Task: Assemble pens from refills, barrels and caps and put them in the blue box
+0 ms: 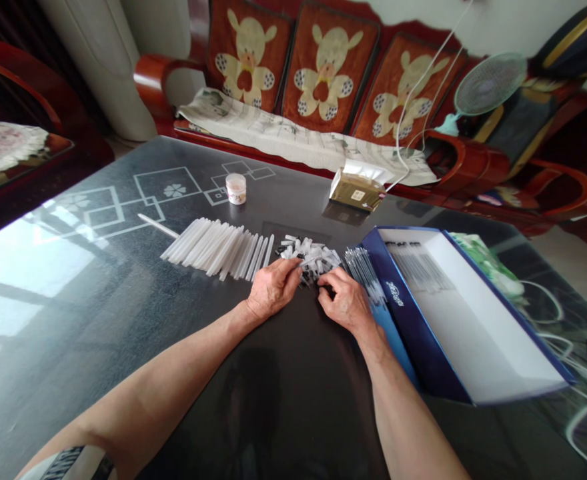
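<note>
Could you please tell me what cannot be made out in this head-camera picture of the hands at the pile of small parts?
- Head view: what the left hand and right hand pinch, hidden by their fingers.
- The small parts: too small to identify.
- Print on the small jar: too small.
- Items in the blue box: blurred.

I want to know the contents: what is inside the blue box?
The blue box has a white inside; thin clear refills lie at its far end. The rest of its floor looks bare.

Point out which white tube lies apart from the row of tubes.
The single white tube at the far left end. It lies alone, slanted on the dark table, clear of the fanned row of tubes that lie packed side by side.
</note>
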Demonstrator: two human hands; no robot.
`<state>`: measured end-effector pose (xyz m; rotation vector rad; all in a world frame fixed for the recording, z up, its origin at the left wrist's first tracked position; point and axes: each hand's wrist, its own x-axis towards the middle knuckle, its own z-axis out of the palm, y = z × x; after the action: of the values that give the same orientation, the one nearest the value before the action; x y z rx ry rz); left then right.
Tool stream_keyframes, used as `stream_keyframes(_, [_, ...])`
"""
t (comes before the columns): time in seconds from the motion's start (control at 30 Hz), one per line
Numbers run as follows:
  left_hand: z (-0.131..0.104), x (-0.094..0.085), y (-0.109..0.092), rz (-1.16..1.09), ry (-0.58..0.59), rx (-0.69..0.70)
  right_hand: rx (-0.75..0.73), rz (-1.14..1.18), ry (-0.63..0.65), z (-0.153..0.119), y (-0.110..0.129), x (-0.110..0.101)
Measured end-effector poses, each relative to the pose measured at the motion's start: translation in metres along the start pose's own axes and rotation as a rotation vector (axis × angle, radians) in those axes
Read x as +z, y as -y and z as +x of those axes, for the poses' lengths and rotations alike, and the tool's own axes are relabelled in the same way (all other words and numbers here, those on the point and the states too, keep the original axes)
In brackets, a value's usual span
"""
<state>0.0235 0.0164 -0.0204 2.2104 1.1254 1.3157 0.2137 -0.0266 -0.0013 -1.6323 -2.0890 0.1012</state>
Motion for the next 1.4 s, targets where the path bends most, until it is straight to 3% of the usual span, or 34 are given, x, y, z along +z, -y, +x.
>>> stream_keyframes(0.23, [0.000,0.001,0.001,0.007,-0.024,-0.007,0.012,0.032,-0.038,0.000,0.002,-0.001])
stream_keyframes(0.43, [0.000,0.001,0.000,0.018,-0.014,-0.007,0.046,0.096,-0.243,0.005,0.000,0.001])
stream_keyframes(0.83, [-0.001,0.003,0.002,0.028,-0.002,-0.003,0.034,-0.028,-0.027,0.033,-0.006,0.002])
stream_keyframes(1.03, [0.000,0.002,0.001,0.047,-0.001,-0.001,0.039,0.005,-0.078,0.035,-0.002,0.001])
stream_keyframes(1.13, [0.000,0.002,-0.001,0.069,0.005,0.006,0.150,0.198,-0.177,0.029,-0.002,0.000])
stream_keyframes(1.3, [-0.002,0.001,-0.003,0.151,0.073,0.100,0.447,0.937,-0.282,0.018,-0.002,0.005])
stream_keyframes(1.4, [-0.004,0.001,-0.003,0.199,0.114,0.170,0.545,1.234,-0.312,0.014,0.000,0.009])
